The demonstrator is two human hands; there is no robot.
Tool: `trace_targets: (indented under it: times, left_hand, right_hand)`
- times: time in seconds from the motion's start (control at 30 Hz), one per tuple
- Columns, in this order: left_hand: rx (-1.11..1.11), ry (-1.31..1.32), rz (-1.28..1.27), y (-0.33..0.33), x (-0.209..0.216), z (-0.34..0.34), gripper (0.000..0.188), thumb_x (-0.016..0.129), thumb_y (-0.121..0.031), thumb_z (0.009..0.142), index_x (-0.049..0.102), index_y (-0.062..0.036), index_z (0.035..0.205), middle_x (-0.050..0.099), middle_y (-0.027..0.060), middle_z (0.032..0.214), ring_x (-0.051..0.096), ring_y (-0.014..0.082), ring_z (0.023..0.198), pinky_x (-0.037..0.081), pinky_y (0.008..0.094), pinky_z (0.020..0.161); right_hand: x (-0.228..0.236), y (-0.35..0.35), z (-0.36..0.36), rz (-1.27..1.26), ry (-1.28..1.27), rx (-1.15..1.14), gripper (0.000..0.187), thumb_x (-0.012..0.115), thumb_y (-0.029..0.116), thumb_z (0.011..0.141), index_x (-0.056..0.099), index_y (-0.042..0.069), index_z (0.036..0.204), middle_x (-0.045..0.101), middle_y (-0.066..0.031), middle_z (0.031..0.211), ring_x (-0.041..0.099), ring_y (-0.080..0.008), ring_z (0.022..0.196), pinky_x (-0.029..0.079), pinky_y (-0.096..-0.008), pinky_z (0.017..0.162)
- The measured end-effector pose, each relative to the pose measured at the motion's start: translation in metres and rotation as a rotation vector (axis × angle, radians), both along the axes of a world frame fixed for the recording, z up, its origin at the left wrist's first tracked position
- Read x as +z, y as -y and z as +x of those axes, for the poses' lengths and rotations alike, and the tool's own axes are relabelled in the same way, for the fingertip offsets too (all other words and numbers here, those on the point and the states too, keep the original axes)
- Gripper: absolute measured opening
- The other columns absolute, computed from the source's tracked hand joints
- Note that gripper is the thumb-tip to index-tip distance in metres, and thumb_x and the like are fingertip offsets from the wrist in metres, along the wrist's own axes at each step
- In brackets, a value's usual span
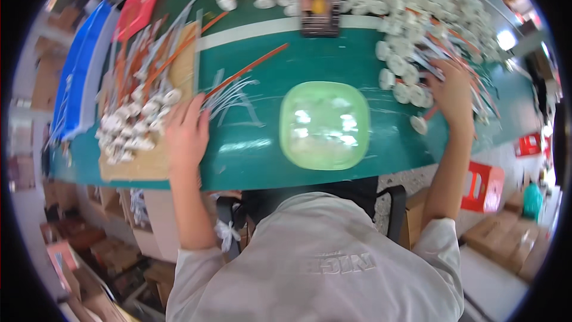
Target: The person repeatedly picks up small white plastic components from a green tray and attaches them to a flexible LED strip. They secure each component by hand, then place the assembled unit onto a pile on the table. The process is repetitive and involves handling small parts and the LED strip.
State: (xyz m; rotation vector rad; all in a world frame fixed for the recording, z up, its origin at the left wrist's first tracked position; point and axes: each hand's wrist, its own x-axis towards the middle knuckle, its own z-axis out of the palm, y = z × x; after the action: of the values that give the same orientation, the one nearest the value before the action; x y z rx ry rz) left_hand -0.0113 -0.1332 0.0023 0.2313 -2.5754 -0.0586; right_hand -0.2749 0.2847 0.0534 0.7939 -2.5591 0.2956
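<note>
My left hand (pixel 187 131) rests at the near right edge of a heap of white round-headed pieces (pixel 128 125) on a tan board. Its thumb and forefinger close at the lower end of a long orange strip (pixel 250 69), which slants away to the right above some thin clear strips (pixel 235 96). Over at the right, my right hand (pixel 453 86) reaches into a large pile of white discs (pixel 402 71) with grey and orange strips. Its fingers curl down among the strips; what they grip is hidden. One white disc with an orange stem (pixel 419 124) lies beneath that hand.
Between my hands a pale green rounded-square plastic container (pixel 325 164) stands on the green table (pixel 250 161). A phone-like screen (pixel 319 6) stands at the back. A blue tray (pixel 83 71) and a red tray (pixel 136 9) are at left. A red stool (pixel 484 188) stands on the floor right.
</note>
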Motion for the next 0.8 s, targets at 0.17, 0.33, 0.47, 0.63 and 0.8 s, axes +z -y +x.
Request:
trace_targets:
  times: [0.17,0.33,0.47,0.63,0.8]
  left_hand:
    - [0.046,-0.184,0.116,0.012,0.0,0.006,0.023,0.072,-0.009,0.083,0.067,-0.0051,0.105,0.068,0.014,0.086,0.065,0.0315,0.078,0.052,0.0404,0.068]
    - [0.132,-0.183,0.266,0.015,0.005,0.011,0.021,0.074,-0.007,0.079,0.068,-0.005,0.099,0.068,0.0114,0.076,0.067,0.0265,0.068,0.052,0.0374,0.062]
    - [0.148,-0.025,0.412,0.02,0.018,0.009,0.022,0.074,-0.011,0.079,0.069,-0.0028,0.099,0.069,0.0113,0.077,0.067,0.0263,0.069,0.053,0.0371,0.064]
    - [0.081,0.229,0.32,0.019,0.029,-0.001,0.028,0.071,-0.015,0.079,0.069,-0.0029,0.105,0.069,0.0127,0.078,0.067,0.0266,0.071,0.053,0.0366,0.067]
    - [0.131,0.233,0.315,0.011,0.032,-0.009,0.031,0.067,-0.011,0.077,0.068,-0.0044,0.107,0.067,0.0142,0.079,0.065,0.0286,0.071,0.051,0.0381,0.067]
  right_hand:
    - [-0.004,-0.006,0.006,-0.071,-0.137,0.005,0.02,0.07,0.011,0.083,0.072,0.001,0.1,0.071,-0.0158,0.1,0.068,-0.03,0.093,0.052,-0.0377,0.083]
    - [0.014,-0.001,0.043,-0.271,-0.308,0.002,0.013,0.075,0.003,0.082,0.073,0.001,0.095,0.072,-0.012,0.091,0.069,-0.0196,0.074,0.054,-0.0285,0.065]
    - [0.024,-0.006,0.064,-0.334,-0.567,0.057,0.014,0.076,-0.006,0.078,0.073,-0.003,0.091,0.072,-0.0104,0.086,0.067,-0.0167,0.071,0.055,-0.0263,0.062]
    - [0.033,-0.018,0.076,-0.274,-0.67,0.055,0.015,0.076,-0.009,0.077,0.071,-0.005,0.091,0.072,-0.0119,0.086,0.068,-0.0196,0.073,0.056,-0.0281,0.063]
    - [0.029,-0.035,0.082,-0.251,-0.741,0.125,0.02,0.077,-0.012,0.075,0.069,-0.007,0.093,0.071,-0.0135,0.088,0.069,-0.0218,0.075,0.057,-0.0292,0.063]
